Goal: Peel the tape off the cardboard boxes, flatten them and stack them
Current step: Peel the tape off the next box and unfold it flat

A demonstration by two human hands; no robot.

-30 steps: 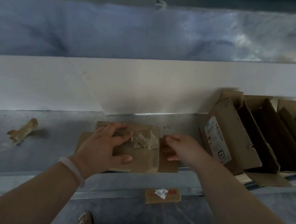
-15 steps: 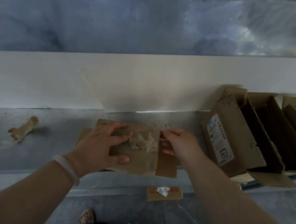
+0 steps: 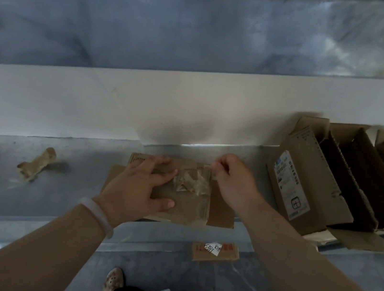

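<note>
Nearby, tape point(image 3: 191, 184) in right hand point(image 3: 233, 179); below, label point(image 3: 213, 248) "5391"

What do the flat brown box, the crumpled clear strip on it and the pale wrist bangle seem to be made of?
Flat brown box: matte cardboard; dull surface, folded flaps.
Crumpled clear strip: glossy plastic tape; it glints and shows cardboard through.
Pale wrist bangle: smooth, milky; perhaps jade or plastic.

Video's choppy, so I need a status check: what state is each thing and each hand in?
Flattened box: lying flat.
Clear tape: crumpled, partly peeled off it.
Left hand: pressing box down.
Right hand: pinching tape end.
Tape wad: crumpled, loose at left.
Boxes at right: unflattened, flaps open.
</note>
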